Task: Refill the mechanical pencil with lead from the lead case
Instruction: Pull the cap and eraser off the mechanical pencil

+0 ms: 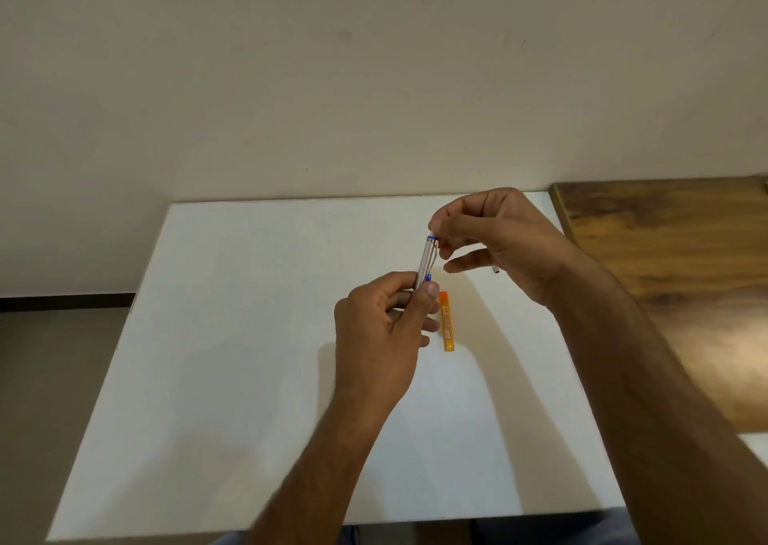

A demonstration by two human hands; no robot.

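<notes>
Above the white bench, centre-right, both hands are raised and working on one item. Left hand is closed round the lower barrel of the mechanical pencil, which stands near upright w/ a slight tilt, silver body, blue trim at clip and top end. Right hand pinches at the pencil's top end w/ thumb and forefinger; a small white piece shows there, poss. the eraser, too small to confirm. A small metal tube protrudes from the right palm, held by the curled fingers. Lead case, orange, lies flat on the bench just beside the left hand, untouched. Wooden surface adjoins the bench at right.
</notes>
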